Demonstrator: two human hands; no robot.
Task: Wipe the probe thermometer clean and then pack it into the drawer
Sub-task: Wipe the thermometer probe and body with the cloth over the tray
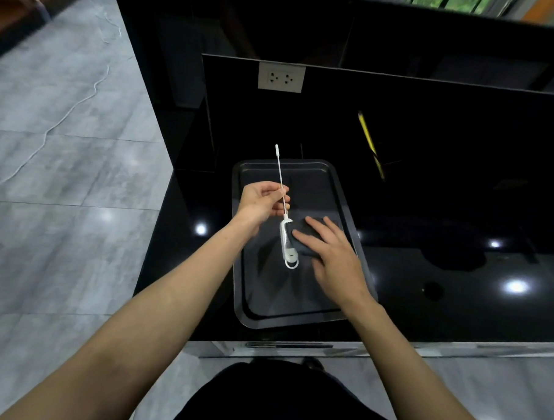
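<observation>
The white probe thermometer hangs over a dark baking tray, its thin metal stem pointing up and away, its white handle low. My left hand pinches the stem just above the handle. My right hand lies flat with straight fingers on a dark cloth that sits in the tray, right beside the thermometer's handle. The drawer is not clearly in view; only a silver front edge shows under the counter.
The tray stands on a glossy black countertop near its front left corner. A yellow pencil-like stick lies on the counter at the back. A wall socket sits on the black backsplash. Grey tiled floor with a white cable lies left.
</observation>
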